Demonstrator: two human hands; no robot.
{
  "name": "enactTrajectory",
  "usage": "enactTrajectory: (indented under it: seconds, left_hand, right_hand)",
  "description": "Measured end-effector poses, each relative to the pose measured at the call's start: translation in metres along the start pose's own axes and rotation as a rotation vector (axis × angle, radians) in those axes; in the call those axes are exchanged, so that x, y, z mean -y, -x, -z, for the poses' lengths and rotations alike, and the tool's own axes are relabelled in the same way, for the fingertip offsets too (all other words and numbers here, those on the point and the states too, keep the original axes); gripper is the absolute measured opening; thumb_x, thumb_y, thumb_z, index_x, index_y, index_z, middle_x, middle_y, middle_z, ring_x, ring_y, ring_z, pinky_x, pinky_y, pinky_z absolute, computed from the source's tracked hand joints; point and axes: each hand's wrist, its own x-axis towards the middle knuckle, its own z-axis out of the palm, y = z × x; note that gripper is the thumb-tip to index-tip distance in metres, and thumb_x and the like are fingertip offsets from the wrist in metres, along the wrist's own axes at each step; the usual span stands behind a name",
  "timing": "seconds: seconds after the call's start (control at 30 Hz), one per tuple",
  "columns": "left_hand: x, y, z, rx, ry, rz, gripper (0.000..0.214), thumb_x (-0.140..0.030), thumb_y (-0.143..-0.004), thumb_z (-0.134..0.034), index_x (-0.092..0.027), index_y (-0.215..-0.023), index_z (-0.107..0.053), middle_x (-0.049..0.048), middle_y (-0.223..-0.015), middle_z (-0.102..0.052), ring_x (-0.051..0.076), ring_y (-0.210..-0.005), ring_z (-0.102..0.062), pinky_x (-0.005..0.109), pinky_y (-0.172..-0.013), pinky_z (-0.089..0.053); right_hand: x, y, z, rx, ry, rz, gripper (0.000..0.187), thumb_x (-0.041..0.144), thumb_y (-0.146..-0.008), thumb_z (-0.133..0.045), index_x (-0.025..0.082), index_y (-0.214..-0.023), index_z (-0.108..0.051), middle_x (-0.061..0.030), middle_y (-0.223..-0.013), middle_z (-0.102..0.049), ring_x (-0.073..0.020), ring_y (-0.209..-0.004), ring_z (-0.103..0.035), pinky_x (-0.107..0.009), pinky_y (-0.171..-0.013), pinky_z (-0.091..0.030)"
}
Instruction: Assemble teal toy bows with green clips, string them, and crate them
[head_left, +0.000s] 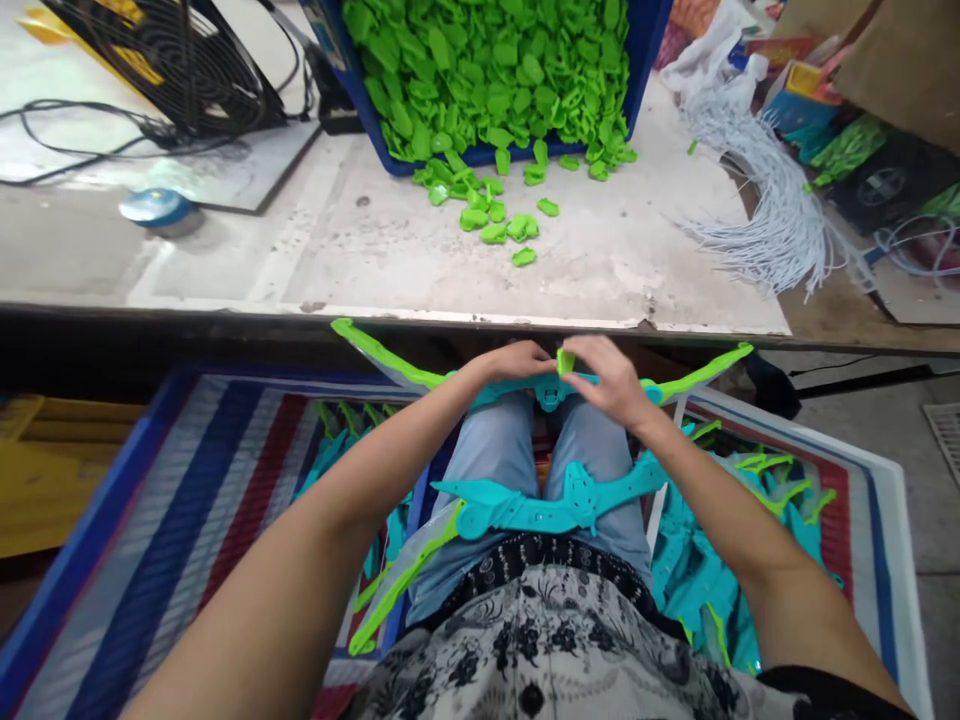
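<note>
My left hand (514,362) and my right hand (611,378) meet over my knees on a teal toy bow (551,390) with lime-green limbs that spread left and right. The right fingers pinch a small green plastic piece (565,360) at the bow's middle. The left hand grips the bow's teal centre from the left. A second teal bow (555,505) lies across my lap, closer to my body.
A blue crate (645,40) tipped on the workbench (375,250) spills many green plastic pieces (495,210). White cords (772,220) lie at right, a black fan (180,60) at back left. Woven sacks (187,480) on both sides hold more bows (712,540).
</note>
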Motion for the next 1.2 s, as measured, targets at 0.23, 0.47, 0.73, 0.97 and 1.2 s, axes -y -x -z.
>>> enactTrajectory:
  seconds: [0.23,0.47,0.73,0.97,1.2]
  left_hand:
    - [-0.006,0.000,0.000,0.061,0.123,0.008,0.042,-0.056,-0.070,-0.070,-0.016,-0.057,-0.069,0.0049,-0.055,-0.060,0.017,-0.054,-0.056,0.027,-0.052,-0.044]
    - [-0.007,0.006,0.001,0.041,0.214,0.019,0.033,-0.044,-0.066,-0.077,-0.014,-0.056,-0.069,0.0056,-0.054,-0.062,0.018,-0.053,-0.059,0.029,-0.054,-0.046]
    - [-0.002,0.004,0.012,0.097,-0.170,-0.127,0.026,-0.033,-0.055,-0.079,-0.015,-0.072,-0.070,0.0010,-0.065,-0.065,0.015,-0.063,-0.056,0.025,-0.060,-0.037]
    - [-0.012,0.008,-0.003,-0.012,-0.600,-0.100,0.051,-0.055,-0.065,-0.066,-0.012,-0.092,-0.068,0.0062,-0.079,-0.067,0.018,-0.068,-0.056,0.027,-0.059,-0.032]
    - [-0.014,0.015,-0.013,-0.076,-0.763,-0.084,0.047,-0.052,-0.072,-0.061,-0.015,-0.100,-0.067,0.0097,-0.089,-0.071,0.026,-0.080,-0.065,0.028,-0.060,-0.035]
  right_hand:
    - [0.006,0.065,-0.057,0.006,0.105,-0.049,0.027,0.027,-0.095,-0.049,0.020,-0.113,-0.068,-0.0135,-0.118,-0.067,-0.0257,-0.111,-0.058,-0.045,-0.095,-0.047]
    - [0.004,0.060,-0.064,0.020,0.210,-0.106,0.027,0.029,-0.097,-0.047,0.024,-0.104,-0.072,-0.0101,-0.117,-0.069,-0.0252,-0.114,-0.057,-0.045,-0.095,-0.043]
    - [0.003,0.061,-0.068,-0.057,0.261,-0.181,0.018,0.036,-0.091,-0.057,0.026,-0.096,-0.071,-0.0083,-0.121,-0.063,-0.0282,-0.129,-0.045,-0.046,-0.102,-0.033]
    - [-0.002,0.044,-0.057,0.027,0.318,-0.418,0.060,0.052,-0.078,-0.069,0.018,-0.127,-0.056,-0.0122,-0.117,-0.065,-0.0303,-0.115,-0.053,-0.050,-0.105,-0.025]
    - [0.003,0.021,-0.045,0.272,0.345,-0.522,0.047,0.051,-0.074,-0.074,0.023,-0.110,-0.064,-0.0069,-0.105,-0.068,-0.0271,-0.100,-0.058,-0.037,-0.084,-0.031]
